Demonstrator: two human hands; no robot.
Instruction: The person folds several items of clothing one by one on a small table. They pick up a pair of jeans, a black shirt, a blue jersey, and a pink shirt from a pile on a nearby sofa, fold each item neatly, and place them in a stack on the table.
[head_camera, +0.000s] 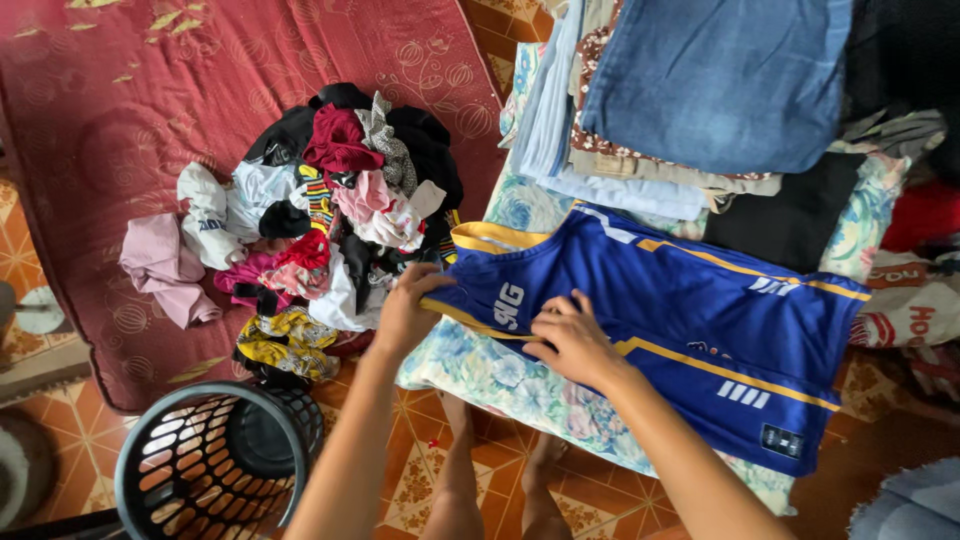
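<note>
A floral mattress (520, 385) bears a blue jersey (680, 330). The left hand (405, 315) pinches its edge; the right hand (572, 340) presses flat, open, on it.

Left hand (405, 315) fingertips are hidden under the jersey (660, 330) hem; the basket (215, 460) is cut off by the bottom edge.

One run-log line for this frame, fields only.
left hand: grips edge of blue jersey with yellow trim | right hand: flat on jersey | surface: floral cushion | nearby: clothes pile, black basket
</note>
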